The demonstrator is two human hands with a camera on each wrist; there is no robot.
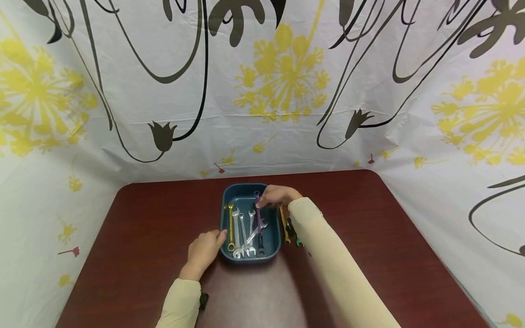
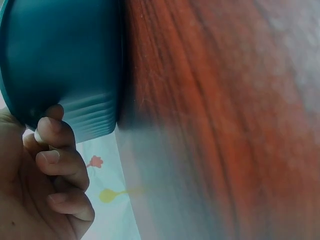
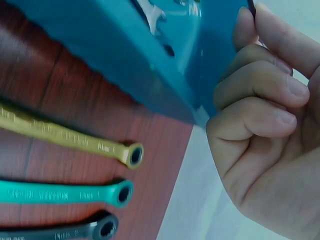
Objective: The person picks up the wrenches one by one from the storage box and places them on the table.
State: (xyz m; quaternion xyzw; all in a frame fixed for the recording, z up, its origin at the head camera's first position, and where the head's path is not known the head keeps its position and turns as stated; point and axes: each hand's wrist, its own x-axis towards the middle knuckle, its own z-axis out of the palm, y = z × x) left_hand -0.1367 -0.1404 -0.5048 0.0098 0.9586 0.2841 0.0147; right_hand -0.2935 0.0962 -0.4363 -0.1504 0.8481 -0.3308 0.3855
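So we've got the dark red table [image 1: 143, 237] with a teal plastic tray [image 1: 227, 214] sitting near its middle, and inside it a bunch of combination wrenches: a gold wrench [image 1: 230, 228] along the left wall, a few silver wrenches [image 1: 243, 230] beside it, and a purple wrench [image 1: 258, 214] running up toward the far rim. Our right hand [image 1: 276, 196] is over the far right corner of the tray with the fingers curled, and from the head view they look pinched on the top end of the purple wrench, though the wrist view only shows curled fingers [image 3: 265, 85] next to the tray wall, so we wouldn't swear how firm that hold is. Our left hand [image 1: 203, 251] rests against the near left corner, fingers [image 2: 55, 155] loosely curled against the outer wall and not really gripping, basically bracing the tray. To do this bit well, we reckon keep that left hand pressed on so the tray doesn't skate, and move the purple one along its own length so it doesn't snag the silver ones it crosses. Outside the tray, just right of it, three more lie side by side on the table: a gold one [image 3: 70, 137], a green one [image 3: 65, 192] and a black one [image 3: 75, 231], close under our right wrist
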